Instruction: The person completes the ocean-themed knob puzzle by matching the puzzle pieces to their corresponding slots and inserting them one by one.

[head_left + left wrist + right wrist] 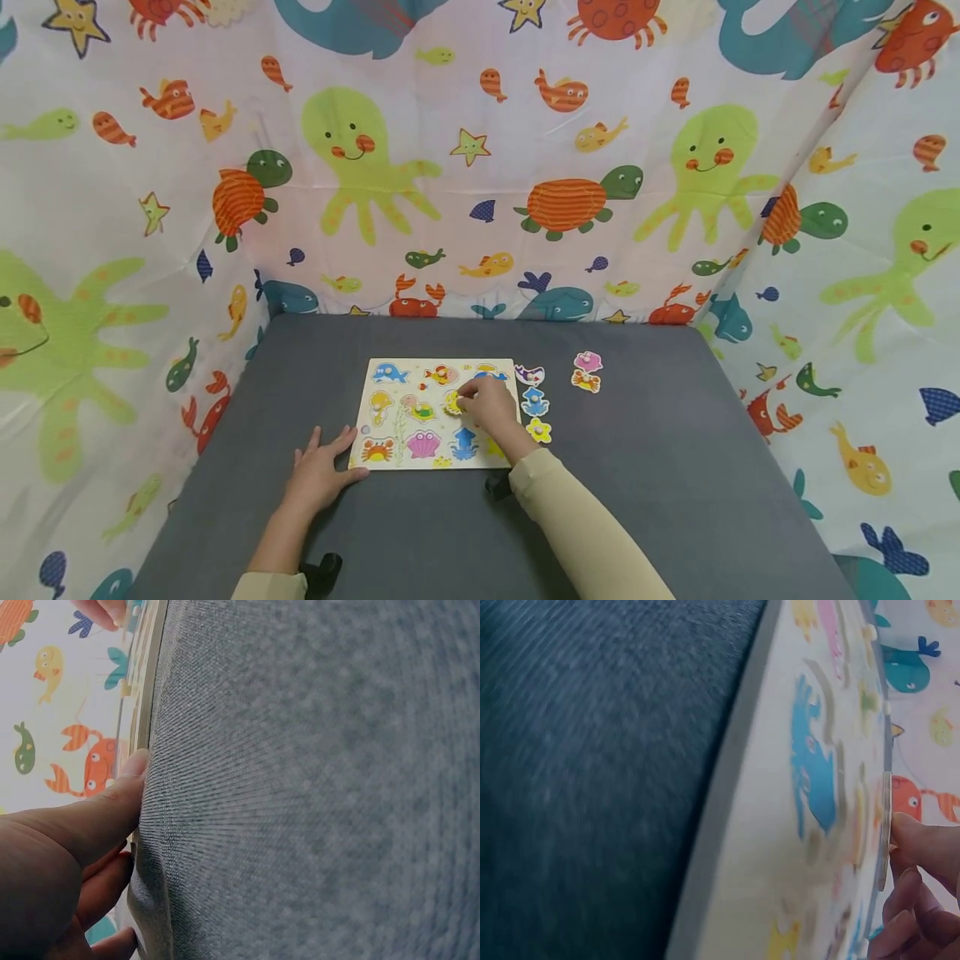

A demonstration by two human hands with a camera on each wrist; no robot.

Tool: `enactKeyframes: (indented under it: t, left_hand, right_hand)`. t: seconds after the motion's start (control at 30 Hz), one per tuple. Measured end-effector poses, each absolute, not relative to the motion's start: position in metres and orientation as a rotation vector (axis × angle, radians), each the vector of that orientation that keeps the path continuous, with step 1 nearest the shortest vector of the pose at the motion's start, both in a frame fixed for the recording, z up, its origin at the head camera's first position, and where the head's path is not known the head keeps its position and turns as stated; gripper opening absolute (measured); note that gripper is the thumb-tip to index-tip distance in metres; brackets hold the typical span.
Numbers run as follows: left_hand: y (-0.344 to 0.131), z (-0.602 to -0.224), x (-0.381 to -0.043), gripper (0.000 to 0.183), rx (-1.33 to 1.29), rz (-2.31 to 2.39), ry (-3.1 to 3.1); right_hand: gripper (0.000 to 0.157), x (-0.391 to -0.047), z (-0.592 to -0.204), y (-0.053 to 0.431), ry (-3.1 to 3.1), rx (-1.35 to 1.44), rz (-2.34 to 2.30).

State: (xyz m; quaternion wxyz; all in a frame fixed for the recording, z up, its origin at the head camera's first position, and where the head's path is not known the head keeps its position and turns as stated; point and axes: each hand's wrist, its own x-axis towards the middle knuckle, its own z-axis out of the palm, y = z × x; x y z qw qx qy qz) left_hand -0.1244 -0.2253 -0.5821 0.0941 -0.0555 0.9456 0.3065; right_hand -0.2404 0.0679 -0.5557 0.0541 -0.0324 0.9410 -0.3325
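Note:
A pale puzzle board with sea-animal pictures lies flat on the grey table. At its near left corner, my left hand is spread, the thumb against the front edge and a fingertip at the left side. Over the right half of the board, my right hand pinches a small yellow puzzle piece between thumb and finger. The right wrist view shows that thin piece edge-on, close over the board. My right hand and forearm hide some of the board's right side.
Right beside the board are a purple-and-white piece, a blue piece and a yellow flower-shaped piece. Farther right lie a pink shell piece and an orange crab piece. A sea-animal curtain hangs behind the table.

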Motion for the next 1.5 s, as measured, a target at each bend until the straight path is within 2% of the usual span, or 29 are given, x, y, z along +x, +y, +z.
enactKeyframes:
  t: [0.8,1.5]
  left_hand:
    - [-0.219,-0.578,-0.126,0.090,-0.178,0.903,2.812]
    - [-0.225,-0.581,-0.124,0.089,-0.194,0.908,2.810]
  right_hand:
    - [0.011,-0.250,-0.560,0.060,2.832,-0.040,-0.941]
    - [0.006,-0.253,-0.554,0.050,2.897,-0.223,-0.694]
